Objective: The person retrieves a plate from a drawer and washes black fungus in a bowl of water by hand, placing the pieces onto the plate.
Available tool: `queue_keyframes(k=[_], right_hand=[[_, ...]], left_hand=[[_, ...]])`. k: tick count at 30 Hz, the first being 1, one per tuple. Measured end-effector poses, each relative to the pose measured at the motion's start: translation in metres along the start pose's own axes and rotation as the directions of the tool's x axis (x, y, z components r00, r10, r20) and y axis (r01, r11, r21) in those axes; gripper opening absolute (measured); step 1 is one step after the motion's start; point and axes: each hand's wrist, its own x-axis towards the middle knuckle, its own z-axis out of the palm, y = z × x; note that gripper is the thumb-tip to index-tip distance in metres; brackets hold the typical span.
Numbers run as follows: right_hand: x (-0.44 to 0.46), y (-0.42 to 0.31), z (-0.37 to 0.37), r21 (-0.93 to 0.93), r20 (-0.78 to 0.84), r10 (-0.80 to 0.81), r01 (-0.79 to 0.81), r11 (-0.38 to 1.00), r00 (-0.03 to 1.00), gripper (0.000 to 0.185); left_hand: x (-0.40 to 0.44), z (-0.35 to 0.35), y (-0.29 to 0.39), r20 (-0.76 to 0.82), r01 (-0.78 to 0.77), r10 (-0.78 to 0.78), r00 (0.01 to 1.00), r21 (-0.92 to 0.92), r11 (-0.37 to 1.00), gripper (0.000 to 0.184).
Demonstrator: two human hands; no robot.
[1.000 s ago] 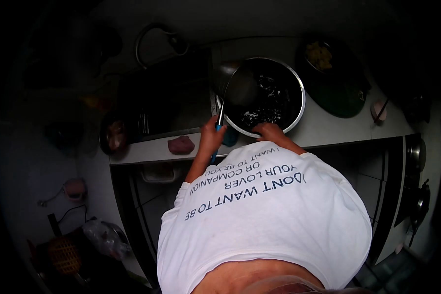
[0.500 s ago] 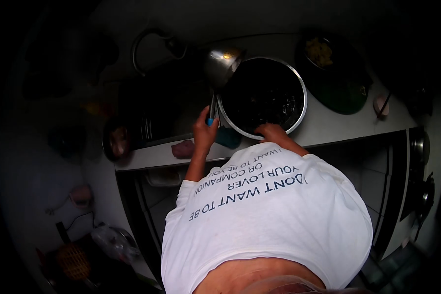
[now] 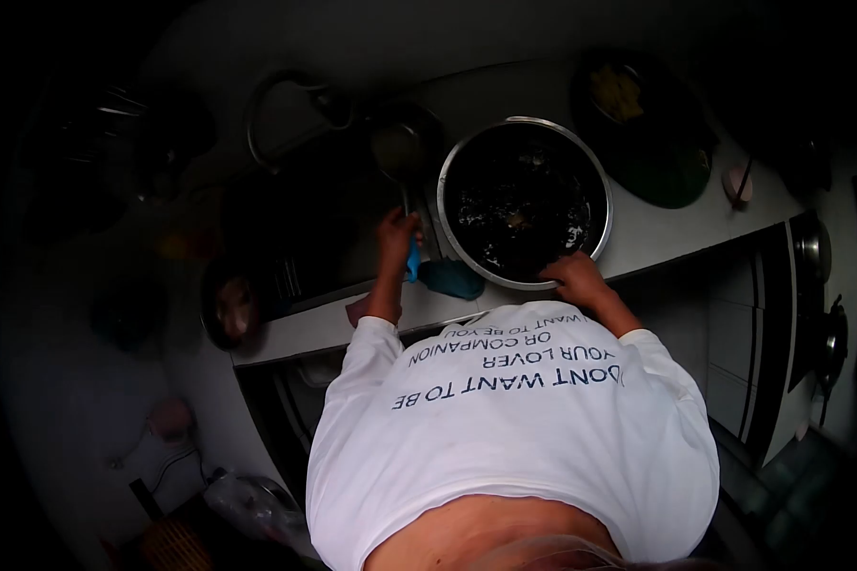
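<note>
My left hand is closed around the handle of a metal ladle with a blue grip end. The ladle's bowl is in shadow, left of the pot and over the sink's right side. A large round metal pot stands on the counter, holding dark liquid with bright ripples and a small pale patch. At its near right rim, my right hand is closed on the edge, fingertips partly hidden. Between my left hand and the pot lies a teal cloth. A pinkish cloth is partly behind my left forearm.
The dark sink is to the left, with a curved faucet behind. Right of the pot, a green board lies beside yellow pieces in a dark dish. A rounded dark container stands at the counter's left end.
The ladle's bowl has moved left from above the pot's rim toward the sink. The liquid shows more ripples. The view has shifted slightly; my right hand stays at the rim.
</note>
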Motion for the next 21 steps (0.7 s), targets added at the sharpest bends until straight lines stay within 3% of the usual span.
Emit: queue_keyframes(k=[2,5,9,10,13,14,17,18,20,21], right_hand=[[-0.008,-0.002,-0.002,-0.014,-0.007,0.034,-0.034,0.999,0.999,0.033],[-0.007,-0.008,-0.005,-0.070,0.005,0.083,-0.082,0.994,0.997,0.030],[-0.004,-0.010,0.005,-0.119,-0.049,0.112,-0.117,0.986,0.992,0.031],[-0.004,-0.011,0.005,-0.126,-0.036,0.124,-0.127,0.984,0.992,0.032],[-0.002,-0.014,0.005,-0.144,-0.020,0.141,-0.143,0.979,0.990,0.033],[-0.002,-0.015,0.006,-0.149,-0.025,0.146,-0.148,0.978,0.989,0.033],[-0.001,-0.016,0.010,-0.147,-0.046,0.161,-0.166,0.975,0.986,0.034],[-0.001,-0.016,0.011,-0.143,-0.053,0.168,-0.174,0.974,0.984,0.034],[-0.001,-0.016,0.014,-0.147,-0.052,0.172,-0.178,0.973,0.984,0.035],[-0.002,-0.015,0.015,-0.148,-0.053,0.176,-0.182,0.972,0.983,0.035]], left_hand=[[-0.006,0.010,0.000,-0.054,-0.047,0.049,0.997,0.039,0.998,0.055],[-0.020,0.001,0.010,-0.020,-0.342,0.366,0.930,0.311,0.887,0.051],[-0.070,0.013,0.069,0.233,-0.426,0.361,0.903,0.379,0.822,0.046],[-0.064,0.013,0.062,0.347,-0.591,0.479,0.806,0.450,0.669,0.045],[-0.057,0.026,0.048,0.532,-0.723,0.491,0.689,0.543,0.426,0.045],[-0.060,0.034,0.045,0.559,-0.702,0.426,0.711,0.601,0.383,0.043],[-0.073,0.051,0.041,0.548,-0.579,0.218,0.807,0.668,0.467,0.038],[-0.066,0.047,0.022,0.555,-0.675,0.388,0.736,0.552,0.490,0.032],[-0.070,0.043,0.036,0.516,-0.261,0.009,0.857,0.417,0.871,0.031],[-0.071,0.040,0.041,0.527,0.007,-0.189,0.829,0.329,0.944,0.030]])
